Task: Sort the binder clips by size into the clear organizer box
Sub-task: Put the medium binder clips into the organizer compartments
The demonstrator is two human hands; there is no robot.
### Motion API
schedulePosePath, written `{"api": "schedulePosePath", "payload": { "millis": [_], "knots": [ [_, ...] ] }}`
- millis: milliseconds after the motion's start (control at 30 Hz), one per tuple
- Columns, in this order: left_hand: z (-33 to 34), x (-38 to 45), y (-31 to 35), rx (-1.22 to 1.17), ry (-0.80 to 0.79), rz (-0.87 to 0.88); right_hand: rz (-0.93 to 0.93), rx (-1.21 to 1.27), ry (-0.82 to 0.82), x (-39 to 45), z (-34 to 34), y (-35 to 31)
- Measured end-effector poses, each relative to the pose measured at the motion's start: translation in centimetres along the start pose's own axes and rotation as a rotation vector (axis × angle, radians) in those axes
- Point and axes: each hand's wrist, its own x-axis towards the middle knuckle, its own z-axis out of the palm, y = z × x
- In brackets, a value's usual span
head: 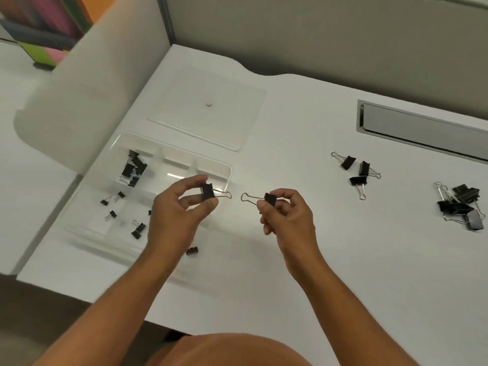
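My left hand (pixel 179 215) pinches a black binder clip (pixel 208 191) above the right end of the clear organizer box (pixel 227 170), its wire handles pointing right. My right hand (pixel 285 220) pinches a second black binder clip (pixel 270 199) just right of the box, handles pointing left toward the first. In the box, several medium clips (pixel 133 167) fill the far left compartment, small clips (pixel 112 204) lie in a nearer one, and another clip (pixel 138 230) sits at the front. One clip (pixel 192 250) lies by my left wrist.
The box's clear lid (pixel 208 112) lies flat behind it. Three medium clips (pixel 356 171) sit loose on the white desk to the right, and a pile of large clips (pixel 460 207) lies at the far right. A grey cable slot (pixel 422 128) is at the back right. Grey partitions border the desk.
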Motion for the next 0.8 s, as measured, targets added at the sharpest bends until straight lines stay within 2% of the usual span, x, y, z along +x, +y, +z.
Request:
{"api": "schedulePosePath", "payload": {
  "millis": [100, 167, 233, 300, 400, 500, 700, 800],
  "knots": [
    [-4.3, 2.5, -0.6, 0.214, 0.151, 0.173, -0.057, -0.028, -0.046, -0.6, 4.0, -0.4],
    [-6.4, 4.7, -1.8, 0.430, 0.194, 0.245, -0.087, -0.062, -0.071, -1.0, 6.4, -0.3],
    [-7.8, 6.9, -3.1, 0.619, 0.156, 0.235, -0.123, -0.118, -0.083, -1.3, 8.3, 0.0],
    [-8.5, 8.2, -4.0, 0.725, 0.077, 0.126, -0.166, -0.187, -0.086, -1.3, 9.9, 0.1],
    [-9.3, 9.2, -5.1, 0.759, -0.009, 0.102, -0.227, -0.276, -0.091, -0.7, 12.0, 0.1],
    [-10.2, 9.7, -5.6, 0.807, -0.031, 0.282, -0.285, -0.399, -0.067, 0.6, 13.9, -0.6],
    [-11.6, 9.1, -5.2, 0.656, 0.085, 0.364, -0.444, -0.756, -0.140, 4.6, 17.9, -1.3],
    [-11.6, 8.1, -5.3, 0.609, 0.108, 0.385, -0.436, -0.910, -0.205, 6.1, 18.9, -0.7]
  ]
}}
